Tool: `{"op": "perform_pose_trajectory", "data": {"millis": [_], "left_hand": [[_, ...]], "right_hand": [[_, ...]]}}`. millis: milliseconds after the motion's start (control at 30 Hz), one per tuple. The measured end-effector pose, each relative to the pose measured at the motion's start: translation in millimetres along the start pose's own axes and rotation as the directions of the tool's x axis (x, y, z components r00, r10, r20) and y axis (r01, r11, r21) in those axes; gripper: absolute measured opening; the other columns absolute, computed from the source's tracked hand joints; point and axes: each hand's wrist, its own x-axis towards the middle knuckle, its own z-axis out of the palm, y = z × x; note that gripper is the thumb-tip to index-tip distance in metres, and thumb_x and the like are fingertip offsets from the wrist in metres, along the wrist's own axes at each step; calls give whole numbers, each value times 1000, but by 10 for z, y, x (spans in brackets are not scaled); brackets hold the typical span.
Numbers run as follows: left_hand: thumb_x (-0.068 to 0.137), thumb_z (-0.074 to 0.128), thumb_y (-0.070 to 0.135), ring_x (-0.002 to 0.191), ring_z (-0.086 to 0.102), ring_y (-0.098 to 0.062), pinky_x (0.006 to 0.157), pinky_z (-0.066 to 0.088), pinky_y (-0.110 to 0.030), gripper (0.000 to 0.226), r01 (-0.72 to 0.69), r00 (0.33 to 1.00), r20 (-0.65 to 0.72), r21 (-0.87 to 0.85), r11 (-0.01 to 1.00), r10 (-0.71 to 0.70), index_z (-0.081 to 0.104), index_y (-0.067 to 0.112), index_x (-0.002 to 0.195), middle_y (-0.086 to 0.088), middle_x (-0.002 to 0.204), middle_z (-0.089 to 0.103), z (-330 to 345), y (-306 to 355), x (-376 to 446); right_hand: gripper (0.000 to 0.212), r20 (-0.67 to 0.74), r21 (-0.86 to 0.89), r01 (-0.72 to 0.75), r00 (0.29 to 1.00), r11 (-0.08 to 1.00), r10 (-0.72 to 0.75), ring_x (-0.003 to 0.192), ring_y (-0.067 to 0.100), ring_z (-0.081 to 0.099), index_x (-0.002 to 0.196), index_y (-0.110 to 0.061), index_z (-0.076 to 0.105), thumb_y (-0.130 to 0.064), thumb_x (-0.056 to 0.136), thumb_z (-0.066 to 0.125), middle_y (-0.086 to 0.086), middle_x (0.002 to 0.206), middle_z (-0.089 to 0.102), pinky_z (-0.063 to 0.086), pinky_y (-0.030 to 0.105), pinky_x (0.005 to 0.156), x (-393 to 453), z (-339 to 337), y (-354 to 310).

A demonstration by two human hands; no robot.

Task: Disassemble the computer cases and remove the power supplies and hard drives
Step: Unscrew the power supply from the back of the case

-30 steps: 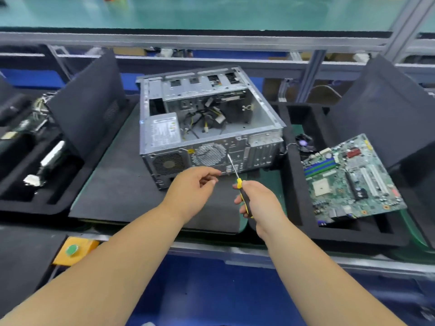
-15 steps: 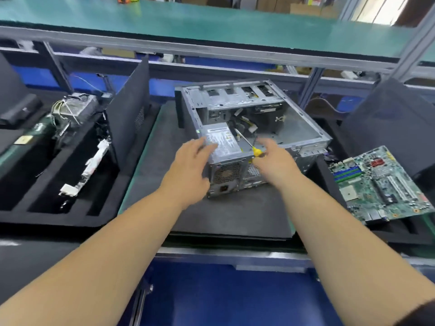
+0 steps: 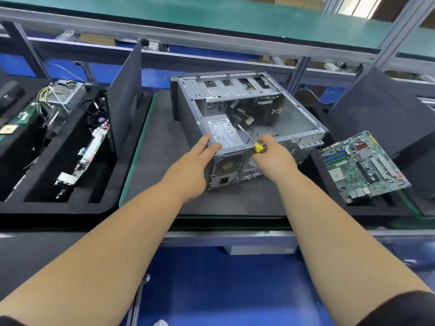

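Green matting covers the tabletop [image 3: 131, 175] in our only view, from the head, with a dark pad under the opened computer case [image 3: 247, 121] and foam trays on both flanks. Our right hand [image 3: 274, 156] curls its grip round the yellow-handled screwdriver [image 3: 249, 140], whose shaft points away from the grip into the case. Just left of that grip, our left hand [image 3: 197, 158] lies with straight fingers flat on the power supply [image 3: 223, 135], still seated in the near corner. A removed motherboard [image 3: 362, 165] rests well right of the grip. We judge the risks thus: cables still attached could snag the supply as we lift it, and the loosely aimed screwdriver tip could slip against those wires.
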Motion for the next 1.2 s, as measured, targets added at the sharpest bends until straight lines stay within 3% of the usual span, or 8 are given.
{"op": "perform_pose_trajectory", "data": {"millis": [167,267,500,733,867,967,1100,1200], "left_hand": [[76,45,-11,111,52,-19,55,40,-28,96,39,999,-14,-30,999,-39,19,41,152,26,160,-8,86,167,-217],[76,45,-12,104,52,-18,53,36,-26,97,47,999,-8,-25,999,-47,17,41,153,27,160,-8,116,235,-332],[76,47,-12,118,50,-17,55,37,-22,98,75,997,-21,2,997,-75,16,41,153,30,159,-10,189,410,-559],[75,50,-10,101,47,-11,52,35,-22,101,77,997,-27,25,997,-77,14,44,152,32,158,-12,277,450,-707],[75,56,-4,117,46,-4,71,47,-23,106,60,993,-92,-86,995,-68,6,51,151,36,156,-10,344,432,-777],[78,70,8,141,30,-5,100,45,-32,118,132,974,-148,-237,962,-170,-12,54,149,23,162,3,568,405,-842],[83,77,34,134,46,-24,97,45,-35,115,415,901,-49,-195,889,-431,-12,33,156,-5,155,37,886,330,-816],[90,67,39,125,54,-25,94,47,-36,93,423,897,-83,-118,898,-434,6,24,158,-6,146,50,984,304,-737]], "right_hand": [[42,16,31,48,999,998,-48,72,23,59,127,-34,45,-18,88,48,0,87,63,46,35,62,-209,-8,170],[42,7,35,64,998,997,-65,67,17,55,127,-34,45,-17,89,48,-4,81,58,40,32,56,-323,-21,238],[46,32,46,92,995,995,-94,71,22,57,131,-34,44,-16,89,48,3,94,62,42,32,57,-568,-78,368],[46,46,58,112,992,992,-115,81,28,60,133,-33,43,-17,90,48,3,102,64,47,36,64,-763,-123,442],[49,52,135,119,991,984,-127,74,25,59,136,-34,43,-16,91,49,0,99,61,50,39,65,-818,-129,469],[59,-22,393,101,995,914,-101,64,16,55,141,-43,40,-17,90,51,-8,93,56,49,36,62,-977,-19,567],[51,-120,584,118,991,803,-59,70,2,53,132,-38,48,-15,87,55,-12,87,56,42,23,60,-1260,295,740],[29,-39,617,41,999,786,-21,68,9,50,108,-33,56,-13,86,55,-8,86,59,39,26,60,-1364,547,846]]}}
